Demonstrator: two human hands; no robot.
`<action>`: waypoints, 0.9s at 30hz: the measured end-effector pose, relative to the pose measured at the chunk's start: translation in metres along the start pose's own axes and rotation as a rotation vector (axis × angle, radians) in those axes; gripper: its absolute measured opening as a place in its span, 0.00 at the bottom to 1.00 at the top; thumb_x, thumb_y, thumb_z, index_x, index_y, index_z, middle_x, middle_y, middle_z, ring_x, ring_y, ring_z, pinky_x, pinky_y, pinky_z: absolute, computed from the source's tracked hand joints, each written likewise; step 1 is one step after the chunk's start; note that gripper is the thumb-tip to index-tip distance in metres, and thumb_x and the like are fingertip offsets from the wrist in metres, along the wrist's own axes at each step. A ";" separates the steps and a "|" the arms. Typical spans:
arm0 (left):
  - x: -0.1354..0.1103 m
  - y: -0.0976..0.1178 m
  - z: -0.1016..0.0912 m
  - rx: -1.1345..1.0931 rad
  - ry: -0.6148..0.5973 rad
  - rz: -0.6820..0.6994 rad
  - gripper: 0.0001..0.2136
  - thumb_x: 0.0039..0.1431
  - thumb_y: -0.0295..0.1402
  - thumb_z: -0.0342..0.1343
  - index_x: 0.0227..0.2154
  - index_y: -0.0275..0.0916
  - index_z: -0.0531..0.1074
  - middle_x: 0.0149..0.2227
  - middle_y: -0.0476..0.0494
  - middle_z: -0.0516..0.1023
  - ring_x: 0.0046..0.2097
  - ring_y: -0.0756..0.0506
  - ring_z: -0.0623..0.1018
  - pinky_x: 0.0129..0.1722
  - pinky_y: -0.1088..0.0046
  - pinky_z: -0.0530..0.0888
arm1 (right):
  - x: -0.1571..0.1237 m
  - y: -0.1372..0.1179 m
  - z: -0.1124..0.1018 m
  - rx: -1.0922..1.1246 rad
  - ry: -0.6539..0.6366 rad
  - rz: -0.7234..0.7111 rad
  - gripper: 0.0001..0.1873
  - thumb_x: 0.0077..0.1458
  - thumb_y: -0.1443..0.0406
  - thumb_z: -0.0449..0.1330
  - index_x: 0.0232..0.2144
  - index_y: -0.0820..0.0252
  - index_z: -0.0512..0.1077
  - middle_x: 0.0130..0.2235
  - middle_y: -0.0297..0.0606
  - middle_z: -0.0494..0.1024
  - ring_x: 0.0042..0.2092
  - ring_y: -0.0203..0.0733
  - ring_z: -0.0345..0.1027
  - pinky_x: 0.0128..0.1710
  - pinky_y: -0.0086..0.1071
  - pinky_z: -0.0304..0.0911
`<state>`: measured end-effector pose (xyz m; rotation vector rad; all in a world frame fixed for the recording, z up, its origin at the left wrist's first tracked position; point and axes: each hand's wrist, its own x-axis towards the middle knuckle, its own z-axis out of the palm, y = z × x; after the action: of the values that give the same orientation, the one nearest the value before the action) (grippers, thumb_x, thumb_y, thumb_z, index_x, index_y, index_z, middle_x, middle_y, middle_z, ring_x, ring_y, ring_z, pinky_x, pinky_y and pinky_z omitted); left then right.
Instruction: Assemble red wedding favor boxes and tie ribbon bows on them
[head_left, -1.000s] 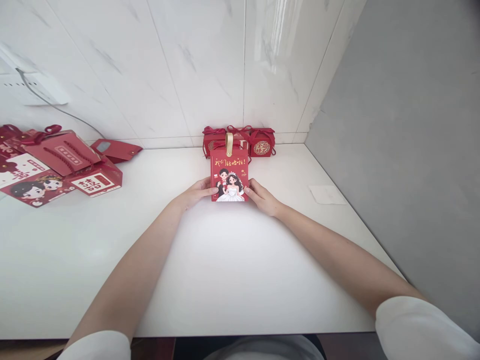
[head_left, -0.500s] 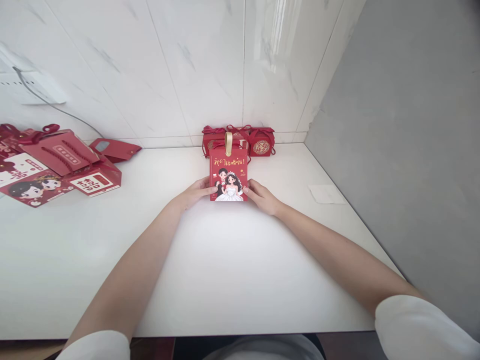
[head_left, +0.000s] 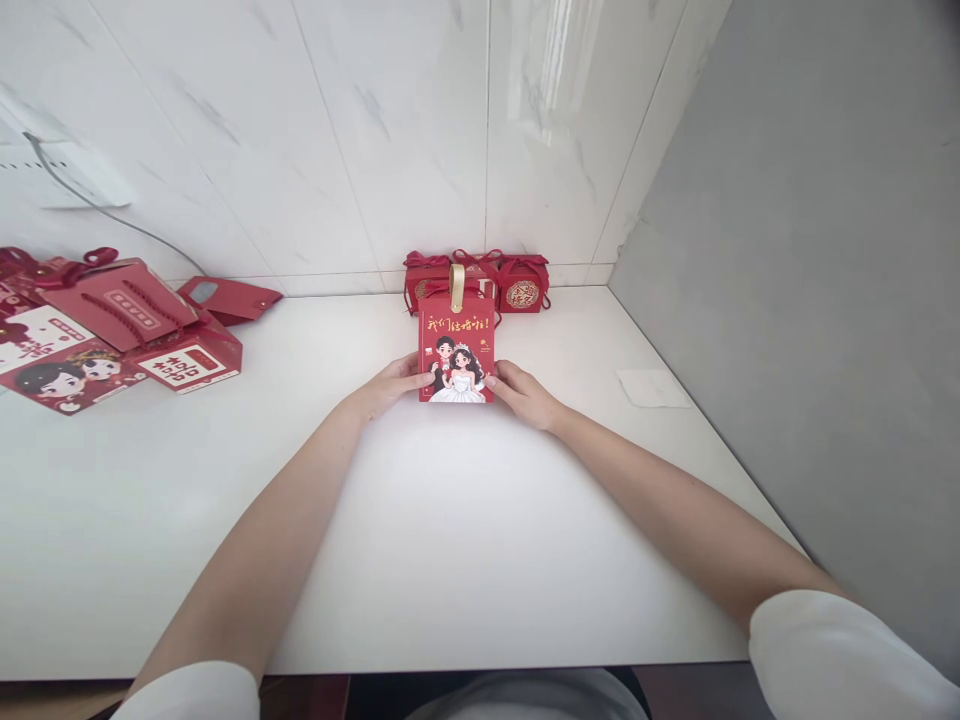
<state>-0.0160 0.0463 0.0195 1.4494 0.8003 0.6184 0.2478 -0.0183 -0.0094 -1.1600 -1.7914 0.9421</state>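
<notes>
A red gift box (head_left: 456, 345) with a cartoon bride and groom on its front and a gold ribbon handle stands upright on the white table (head_left: 420, 520). My left hand (head_left: 391, 384) grips its lower left edge, fingers curled against the side. On the lower right edge my right hand (head_left: 522, 392) holds it the same way. Both arms reach straight forward over the table.
Right behind the held box, small red ribbon-tied boxes (head_left: 517, 282) stand against the marble wall. A pile of flat and folded red boxes (head_left: 112, 325) lies at the far left. A white paper slip (head_left: 652, 388) lies near the grey right wall (head_left: 810, 300).
The box and both hands have shifted a few pixels to the left; the grip is unchanged.
</notes>
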 end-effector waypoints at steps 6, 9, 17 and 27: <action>0.000 0.000 0.000 -0.001 0.006 0.004 0.31 0.50 0.42 0.69 0.57 0.42 0.71 0.59 0.36 0.73 0.59 0.33 0.74 0.59 0.56 0.71 | 0.000 0.000 0.000 -0.024 0.000 -0.008 0.26 0.62 0.42 0.48 0.38 0.57 0.68 0.41 0.39 0.72 0.44 0.46 0.68 0.46 0.39 0.63; 0.000 0.001 0.001 0.003 0.007 0.007 0.31 0.50 0.42 0.68 0.58 0.42 0.70 0.59 0.36 0.73 0.59 0.33 0.74 0.59 0.56 0.71 | 0.001 0.001 0.000 -0.033 -0.003 -0.021 0.26 0.62 0.42 0.48 0.38 0.57 0.68 0.42 0.40 0.72 0.45 0.47 0.68 0.47 0.39 0.63; 0.000 0.001 0.001 0.008 0.014 0.005 0.30 0.49 0.43 0.69 0.56 0.43 0.72 0.58 0.36 0.74 0.58 0.33 0.75 0.59 0.54 0.71 | 0.001 0.003 0.000 -0.051 0.000 -0.031 0.26 0.62 0.42 0.48 0.38 0.57 0.69 0.41 0.39 0.72 0.44 0.45 0.68 0.46 0.38 0.63; -0.001 0.002 -0.001 0.116 -0.109 0.030 0.41 0.46 0.39 0.71 0.63 0.43 0.61 0.63 0.34 0.68 0.62 0.32 0.69 0.60 0.52 0.68 | 0.001 0.004 0.000 -0.031 -0.011 -0.065 0.28 0.63 0.42 0.47 0.42 0.57 0.71 0.46 0.43 0.73 0.50 0.49 0.68 0.53 0.42 0.62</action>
<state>-0.0167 0.0461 0.0212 1.5897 0.7396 0.5180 0.2495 -0.0161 -0.0131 -1.1102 -1.8475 0.8876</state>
